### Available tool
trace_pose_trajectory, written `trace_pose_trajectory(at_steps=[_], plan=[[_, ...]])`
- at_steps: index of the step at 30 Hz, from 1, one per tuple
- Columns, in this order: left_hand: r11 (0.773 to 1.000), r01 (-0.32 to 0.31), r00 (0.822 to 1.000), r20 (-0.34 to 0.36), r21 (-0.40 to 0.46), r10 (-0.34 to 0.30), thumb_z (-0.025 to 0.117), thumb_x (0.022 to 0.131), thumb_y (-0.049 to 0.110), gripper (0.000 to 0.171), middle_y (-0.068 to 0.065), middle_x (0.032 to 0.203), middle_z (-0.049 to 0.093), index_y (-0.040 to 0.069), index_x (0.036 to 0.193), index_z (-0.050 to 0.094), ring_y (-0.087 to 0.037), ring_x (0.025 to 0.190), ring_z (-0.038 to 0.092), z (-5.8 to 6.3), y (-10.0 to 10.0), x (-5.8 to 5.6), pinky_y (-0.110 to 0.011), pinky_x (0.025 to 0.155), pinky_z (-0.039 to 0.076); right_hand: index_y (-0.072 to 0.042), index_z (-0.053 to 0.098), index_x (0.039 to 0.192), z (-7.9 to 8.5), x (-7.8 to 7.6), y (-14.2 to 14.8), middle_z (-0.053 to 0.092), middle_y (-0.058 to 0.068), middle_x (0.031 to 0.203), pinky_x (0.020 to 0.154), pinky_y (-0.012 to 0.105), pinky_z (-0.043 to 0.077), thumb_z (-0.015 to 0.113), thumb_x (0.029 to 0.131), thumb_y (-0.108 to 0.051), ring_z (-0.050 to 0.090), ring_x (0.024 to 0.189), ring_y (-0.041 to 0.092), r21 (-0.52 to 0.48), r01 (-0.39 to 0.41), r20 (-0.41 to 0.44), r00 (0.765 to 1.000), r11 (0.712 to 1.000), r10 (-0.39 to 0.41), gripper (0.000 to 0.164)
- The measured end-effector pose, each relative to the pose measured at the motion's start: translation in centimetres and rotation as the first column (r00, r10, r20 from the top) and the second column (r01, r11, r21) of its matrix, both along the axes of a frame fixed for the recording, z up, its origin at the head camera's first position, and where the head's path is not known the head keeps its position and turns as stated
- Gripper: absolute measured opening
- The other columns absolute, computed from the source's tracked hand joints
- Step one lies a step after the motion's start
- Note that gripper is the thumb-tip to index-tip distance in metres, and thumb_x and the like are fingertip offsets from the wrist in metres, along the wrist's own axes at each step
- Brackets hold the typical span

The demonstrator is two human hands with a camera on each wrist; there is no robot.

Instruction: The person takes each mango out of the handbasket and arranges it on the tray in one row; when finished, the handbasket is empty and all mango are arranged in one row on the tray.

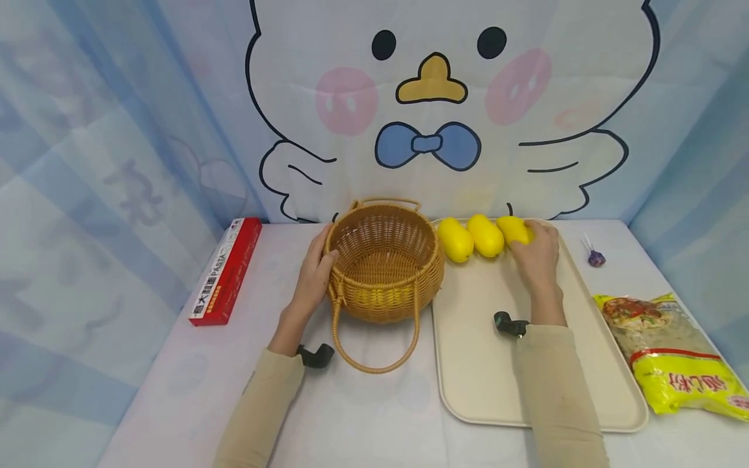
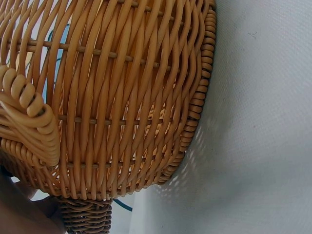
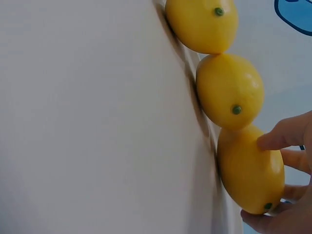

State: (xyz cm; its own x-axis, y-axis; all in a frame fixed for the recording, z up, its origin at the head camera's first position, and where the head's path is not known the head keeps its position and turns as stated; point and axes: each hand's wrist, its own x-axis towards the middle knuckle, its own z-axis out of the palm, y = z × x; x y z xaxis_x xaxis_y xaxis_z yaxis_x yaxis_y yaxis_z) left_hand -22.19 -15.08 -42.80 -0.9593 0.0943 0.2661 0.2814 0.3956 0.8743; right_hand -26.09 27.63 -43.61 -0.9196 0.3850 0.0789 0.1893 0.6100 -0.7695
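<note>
A round wicker basket (image 1: 383,302) stands at the middle of the table, its front handle hanging down toward me. My left hand (image 1: 315,270) grips the basket's left rim; in the left wrist view the woven side (image 2: 122,97) fills most of the picture. At the far edge of a cream tray (image 1: 480,364), my right hand (image 1: 538,253) holds the rightmost lemon (image 1: 513,229), thumb and fingers around it in the right wrist view (image 3: 251,170). Two more lemons, a middle one (image 1: 486,236) and a left one (image 1: 455,240), lie in a row beside it.
A red pasta box (image 1: 225,273) lies at the left. Right of the tray are a yellow bag of noodles (image 1: 673,354) and a small wrapped lollipop (image 1: 595,258). A printed curtain (image 1: 427,188) hangs right behind the basket and tray.
</note>
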Motion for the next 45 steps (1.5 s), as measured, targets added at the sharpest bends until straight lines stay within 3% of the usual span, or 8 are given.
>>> trace_pose_trajectory(at_steps=[8, 15, 24, 29, 35, 41, 45], plan=[[1.0, 0.017, 1.0, 0.0, 0.013, -0.017, 0.039, 0.104, 0.024, 0.058, -0.001, 0.165, 0.023, 0.024, 0.159, 0.022, -0.022, 0.153, 0.023, 0.2, 0.0, 0.2, -0.046, 0.125, 0.022, -0.006, 0.037, 0.153, -0.3, -0.1, -0.2, 0.032, 0.022, 0.153, 0.119, 0.056, 0.024, 0.053, 0.09, -0.016, 0.032, 0.14, 0.04, 0.025, -0.023, 0.001, 1.0, 0.999, 0.023, 0.065], [1.0, 0.007, 1.0, -0.009, 0.014, -0.007, 0.039, 0.103, 0.028, 0.057, 0.003, 0.164, 0.026, 0.029, 0.158, 0.024, -0.019, 0.152, 0.025, 0.1, 0.0, 0.1, -0.044, 0.125, 0.023, -0.006, 0.037, 0.153, 0.0, 0.0, 0.0, 0.031, 0.021, 0.155, 0.12, 0.056, 0.024, 0.054, 0.09, -0.018, 0.031, 0.142, 0.04, 0.023, -0.027, -0.01, 1.0, 0.999, 0.027, 0.066], [1.0, 0.0, 1.0, -0.015, 0.017, 0.0, 0.038, 0.103, 0.03, 0.057, 0.005, 0.164, 0.026, 0.034, 0.157, 0.024, -0.018, 0.152, 0.026, -0.1, -0.1, 0.1, -0.045, 0.124, 0.024, -0.008, 0.043, 0.15, 0.8, -0.1, 0.0, 0.039, 0.022, 0.15, 0.118, 0.055, 0.028, 0.052, 0.091, -0.018, 0.037, 0.138, 0.04, 0.053, -0.015, -0.077, 0.997, 0.998, 0.019, 0.061], [1.0, 0.002, 1.0, -0.013, 0.018, -0.002, 0.039, 0.103, 0.03, 0.057, 0.004, 0.164, 0.026, 0.032, 0.158, 0.024, -0.019, 0.152, 0.026, 0.0, 0.0, 0.1, -0.045, 0.124, 0.024, -0.012, 0.046, 0.149, 1.5, 0.0, -0.3, 0.041, 0.018, 0.152, 0.121, 0.054, 0.025, 0.056, 0.093, -0.019, 0.035, 0.141, 0.039, 0.031, -0.046, -0.132, 0.99, 0.998, 0.05, 0.057], [1.0, 0.002, 1.0, -0.017, 0.016, -0.002, 0.039, 0.103, 0.03, 0.057, 0.004, 0.164, 0.027, 0.032, 0.158, 0.024, -0.018, 0.152, 0.026, 0.0, 0.0, 0.0, -0.045, 0.124, 0.024, -0.012, 0.052, 0.144, 2.3, 0.0, -1.2, 0.047, 0.016, 0.15, 0.119, 0.055, 0.027, 0.061, 0.092, -0.018, 0.04, 0.139, 0.038, 0.046, -0.131, -0.251, 0.958, 0.99, 0.139, 0.053], [1.0, 0.002, 1.0, -0.021, 0.006, -0.002, 0.039, 0.103, 0.031, 0.057, 0.005, 0.164, 0.026, 0.035, 0.157, 0.023, -0.017, 0.152, 0.025, -0.2, -0.1, 0.0, -0.044, 0.124, 0.024, -0.016, 0.052, 0.145, 3.5, 0.6, -2.7, 0.048, 0.012, 0.15, 0.119, 0.056, 0.029, 0.062, 0.094, -0.022, 0.041, 0.14, 0.035, 0.059, -0.224, -0.308, 0.923, 0.973, 0.232, 0.052], [1.0, 0.008, 1.0, -0.023, 0.011, -0.008, 0.039, 0.103, 0.031, 0.057, 0.004, 0.164, 0.026, 0.033, 0.158, 0.023, -0.018, 0.152, 0.025, -0.3, -0.1, 0.0, -0.045, 0.124, 0.023, -0.018, 0.054, 0.144, 4.9, 1.3, -4.2, 0.051, 0.009, 0.147, 0.118, 0.054, 0.032, 0.064, 0.093, -0.023, 0.044, 0.138, 0.031, 0.043, -0.282, -0.39, 0.878, 0.958, 0.276, 0.051]])
